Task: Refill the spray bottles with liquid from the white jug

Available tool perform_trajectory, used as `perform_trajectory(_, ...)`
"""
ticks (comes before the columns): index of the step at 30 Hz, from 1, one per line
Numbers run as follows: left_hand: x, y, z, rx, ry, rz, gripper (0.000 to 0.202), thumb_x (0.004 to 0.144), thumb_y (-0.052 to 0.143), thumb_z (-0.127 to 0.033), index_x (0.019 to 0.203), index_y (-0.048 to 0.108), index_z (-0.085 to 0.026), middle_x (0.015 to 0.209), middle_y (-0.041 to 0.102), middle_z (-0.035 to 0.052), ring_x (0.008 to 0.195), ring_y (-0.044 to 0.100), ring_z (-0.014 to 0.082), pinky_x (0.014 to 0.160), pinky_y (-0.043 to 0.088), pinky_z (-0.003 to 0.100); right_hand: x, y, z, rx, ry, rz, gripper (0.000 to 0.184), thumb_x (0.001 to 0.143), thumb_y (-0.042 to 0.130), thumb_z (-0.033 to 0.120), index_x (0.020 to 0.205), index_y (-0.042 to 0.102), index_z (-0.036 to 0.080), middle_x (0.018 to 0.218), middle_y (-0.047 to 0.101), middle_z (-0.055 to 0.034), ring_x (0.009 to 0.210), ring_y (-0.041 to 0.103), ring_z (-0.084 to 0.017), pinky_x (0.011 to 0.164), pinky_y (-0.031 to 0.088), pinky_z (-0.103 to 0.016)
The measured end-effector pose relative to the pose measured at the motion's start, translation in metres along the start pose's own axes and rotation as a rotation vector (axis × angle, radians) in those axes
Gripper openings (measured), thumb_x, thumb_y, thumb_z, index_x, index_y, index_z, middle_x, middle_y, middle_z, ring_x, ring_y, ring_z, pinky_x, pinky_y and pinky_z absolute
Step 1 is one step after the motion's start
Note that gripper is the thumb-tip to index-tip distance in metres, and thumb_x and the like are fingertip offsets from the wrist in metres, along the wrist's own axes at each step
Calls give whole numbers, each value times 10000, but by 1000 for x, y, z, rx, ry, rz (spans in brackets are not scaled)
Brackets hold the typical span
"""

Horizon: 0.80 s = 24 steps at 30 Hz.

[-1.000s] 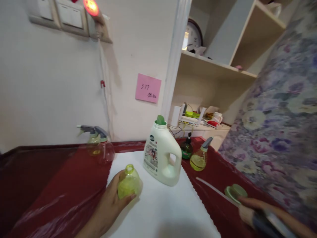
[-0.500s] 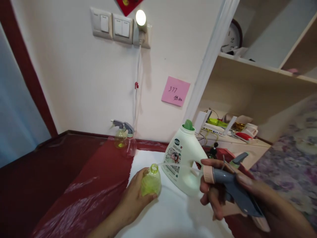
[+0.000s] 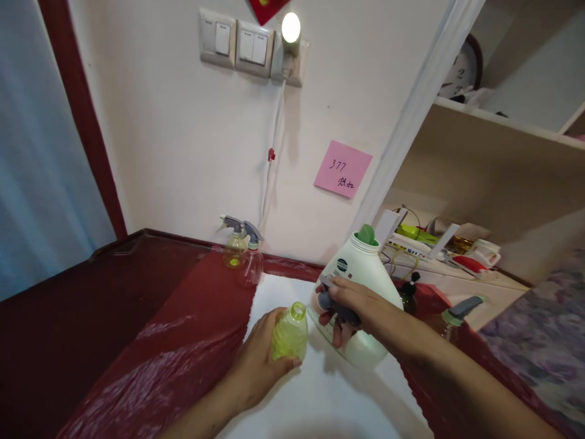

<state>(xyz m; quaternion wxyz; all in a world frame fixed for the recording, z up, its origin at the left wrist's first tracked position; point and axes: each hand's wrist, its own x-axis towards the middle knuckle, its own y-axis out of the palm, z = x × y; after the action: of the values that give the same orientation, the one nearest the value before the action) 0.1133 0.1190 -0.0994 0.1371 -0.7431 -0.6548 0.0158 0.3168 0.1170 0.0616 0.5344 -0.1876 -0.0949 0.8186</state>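
Note:
My left hand is wrapped around a yellow-green see-through spray bottle body, whose open mouth faces up and a little to the right. In my right hand is a grey trigger spray head with a pinkish collar. The collar points left at the bottle mouth and is a short gap from it. I cannot make out where the spray head's tube lies now. Right behind my right hand stands a pale green detergent jug with a green piece in its open neck.
A yellow spray bottle and a clear one stand by the wall. Another spray bottle is at the right, beside a dark pump bottle. White paper covers part of the red plastic sheet.
My right hand has brought the spray head left, close to the bottle mouth; the tube that showed between them no longer shows. My left hand still holds the bottle. The view has shifted left.

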Motion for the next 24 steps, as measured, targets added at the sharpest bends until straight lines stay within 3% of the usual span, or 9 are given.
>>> perform_trajectory(4, 0, -1, -1, 44, -19, 57, 759, 651, 783, -261, 1371, 545, -244, 1427, 595, 131, 1355, 510, 352, 1166, 389, 489, 25, 13, 6, -263, -3, 17, 279, 995, 363, 341, 825, 533, 199, 749, 587, 15, 539, 639, -132, 510, 498, -260)
perform_trajectory(7, 0, -1, -1, 76, -35, 83, 777, 661, 759, -246, 1395, 503, -238, 1453, 561, 130, 1371, 477, 333, 1179, 359, 480, 35, 18, 5, -371, -34, -11, 219, 958, 443, 308, 786, 532, 208, 717, 597, 20, 511, 612, -126, 488, 478, -251)
perform_trajectory(11, -1, -1, -3, 89, -40, 108, 772, 666, 749, -238, 1393, 489, -229, 1437, 551, 110, 1355, 462, 304, 1165, 349, 448, 38, 22, 8, -511, -51, -52, 160, 921, 497, 263, 807, 592, 202, 761, 667, -12, 532, 605, -134, 483, 425, -250)
perform_trajectory(17, -2, -1, -5, 119, -75, 116, 792, 672, 754, -226, 1409, 464, -227, 1443, 532, 103, 1346, 454, 290, 1157, 336, 440, 38, 29, 29, -728, -79, -56, 230, 913, 481, 197, 739, 632, 185, 672, 631, -2, 528, 555, -111, 495, 295, -253)
perform_trajectory(24, -2, -1, -4, 114, -65, 113, 782, 670, 768, -213, 1396, 478, -233, 1433, 549, 93, 1346, 455, 289, 1156, 333, 436, 39, 32, 31, -884, -118, -38, 235, 912, 483, 224, 740, 640, 191, 730, 667, -33, 622, 570, -146, 587, 316, -286)
